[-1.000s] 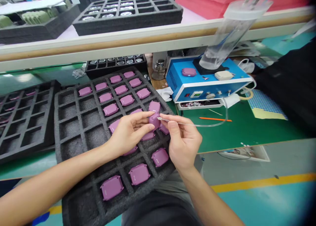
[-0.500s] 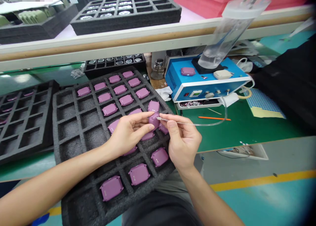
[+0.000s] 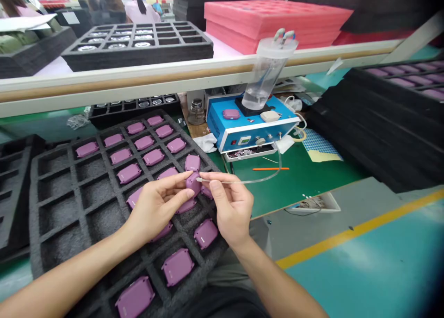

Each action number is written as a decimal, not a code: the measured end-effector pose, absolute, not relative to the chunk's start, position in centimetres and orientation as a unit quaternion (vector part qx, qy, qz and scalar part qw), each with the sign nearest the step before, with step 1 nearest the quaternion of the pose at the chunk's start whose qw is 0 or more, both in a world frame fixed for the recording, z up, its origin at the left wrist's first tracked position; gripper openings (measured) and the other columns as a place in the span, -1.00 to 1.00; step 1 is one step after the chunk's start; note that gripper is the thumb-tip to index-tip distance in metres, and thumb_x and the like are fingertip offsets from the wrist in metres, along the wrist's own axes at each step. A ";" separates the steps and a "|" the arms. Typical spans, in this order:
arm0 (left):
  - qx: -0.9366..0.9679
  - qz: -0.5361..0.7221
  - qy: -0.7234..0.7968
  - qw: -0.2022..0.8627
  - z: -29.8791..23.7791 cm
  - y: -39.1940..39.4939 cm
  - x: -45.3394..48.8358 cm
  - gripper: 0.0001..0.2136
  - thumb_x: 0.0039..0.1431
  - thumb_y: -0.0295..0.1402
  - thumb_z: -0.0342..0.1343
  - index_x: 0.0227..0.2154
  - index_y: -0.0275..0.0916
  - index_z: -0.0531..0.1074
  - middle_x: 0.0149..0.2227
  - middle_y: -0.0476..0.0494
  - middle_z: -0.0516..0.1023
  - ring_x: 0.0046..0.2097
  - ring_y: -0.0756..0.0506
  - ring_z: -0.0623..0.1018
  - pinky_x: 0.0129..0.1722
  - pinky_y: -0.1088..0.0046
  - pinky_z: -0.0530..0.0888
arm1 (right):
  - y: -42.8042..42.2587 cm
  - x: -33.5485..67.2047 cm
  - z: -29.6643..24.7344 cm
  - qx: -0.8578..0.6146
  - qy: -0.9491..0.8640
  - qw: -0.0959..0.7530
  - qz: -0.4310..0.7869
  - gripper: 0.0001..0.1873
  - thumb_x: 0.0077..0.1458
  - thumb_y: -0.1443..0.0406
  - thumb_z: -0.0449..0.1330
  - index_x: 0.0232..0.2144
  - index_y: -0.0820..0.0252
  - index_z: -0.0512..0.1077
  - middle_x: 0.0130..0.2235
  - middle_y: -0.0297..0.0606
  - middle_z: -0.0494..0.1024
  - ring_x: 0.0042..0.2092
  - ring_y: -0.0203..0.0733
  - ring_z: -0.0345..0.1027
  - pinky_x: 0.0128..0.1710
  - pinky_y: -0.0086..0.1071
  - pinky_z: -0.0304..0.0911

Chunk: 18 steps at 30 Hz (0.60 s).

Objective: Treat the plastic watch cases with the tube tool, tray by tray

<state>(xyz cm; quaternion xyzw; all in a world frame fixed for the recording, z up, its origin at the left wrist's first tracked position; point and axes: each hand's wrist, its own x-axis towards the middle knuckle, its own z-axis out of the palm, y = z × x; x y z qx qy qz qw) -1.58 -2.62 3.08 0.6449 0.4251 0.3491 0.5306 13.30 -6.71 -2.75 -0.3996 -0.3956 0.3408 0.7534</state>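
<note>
Centrally, a rounded purple case pinched in the left grip, clear bendy tube held in the right grip, spongy black tray beneath, smooth green surface at right

The held purple case shows a smooth, low-sheen finish resembling plastic or coated metal; the slotted tray is rough, matt black foam, and the thin tube is clear, glossy plastic. The blue machine presents smooth painted panels, with a clear, shiny plastic-looking cylinder on top and a glass bottle with a metallic cap nearby. The green counter is smooth, the shelf rail appears wooden, and the teal floor is glossy.
</note>
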 end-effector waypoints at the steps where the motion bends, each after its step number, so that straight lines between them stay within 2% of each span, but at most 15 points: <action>1: 0.645 0.349 0.425 0.530 3.1 -2.6 -1.6 -0.54 0.14 -0.32 0.36 0.10 -0.38 0.58 -0.04 -0.23 0.71 -0.11 -0.16 0.74 -0.07 0.41 0.69 | -6.7 13.3 -2.8 -0.399 -0.396 0.753 0.342 -0.88 0.32 0.28 0.26 -0.15 0.06 0.61 -0.12 -0.28 0.71 -0.10 -0.21 0.64 0.00 -0.33 0.54; 18: 0.636 0.335 0.427 0.549 2.9 -2.6 -1.8 -0.53 0.16 -0.25 0.36 0.11 -0.30 0.59 -0.07 -0.19 0.73 -0.08 -0.19 0.73 -0.01 0.32 0.68 | -6.7 13.2 -2.5 -0.406 -0.395 0.753 0.335 -0.89 0.29 0.25 0.28 -0.19 0.11 0.61 -0.15 -0.24 0.72 -0.13 -0.19 0.65 -0.04 -0.31 0.58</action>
